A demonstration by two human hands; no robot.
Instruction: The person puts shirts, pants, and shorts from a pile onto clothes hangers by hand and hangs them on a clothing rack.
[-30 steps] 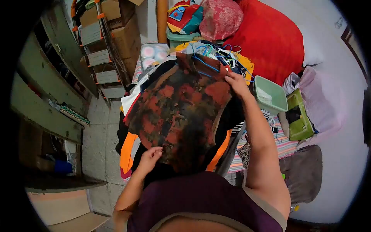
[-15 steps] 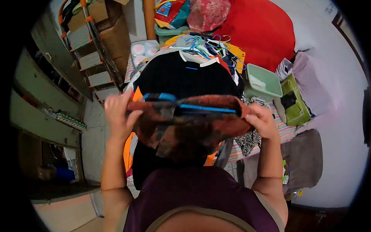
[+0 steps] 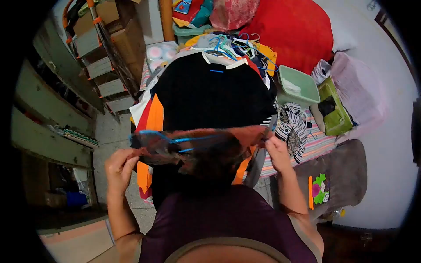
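Observation:
A dark garment (image 3: 210, 144) with a reddish-brown, camouflage-like pattern is stretched between my hands at waist height. Blue strips show along its upper edge; whether they are a hanger or trim I cannot tell. My left hand (image 3: 120, 168) pinches its left end, thumb against fingers. At the opposite end my right hand (image 3: 277, 151) grips the edge. Behind and below the garment, a black shirt with a white collar (image 3: 215, 94) lies spread on top of a pile of clothes. The garment hides the shirt's middle part.
Several hangers (image 3: 226, 46) stick out at the pile's far end. To the right stand a pale green tub (image 3: 300, 100) and a green basket (image 3: 340, 120). A big red bundle (image 3: 289, 33) lies behind. A stepladder (image 3: 103, 65) and open cabinets (image 3: 55, 127) are at left.
Both hands have moved down toward me and slightly apart, carrying the garment lower and stretching it flatter. More of the black shirt now shows.

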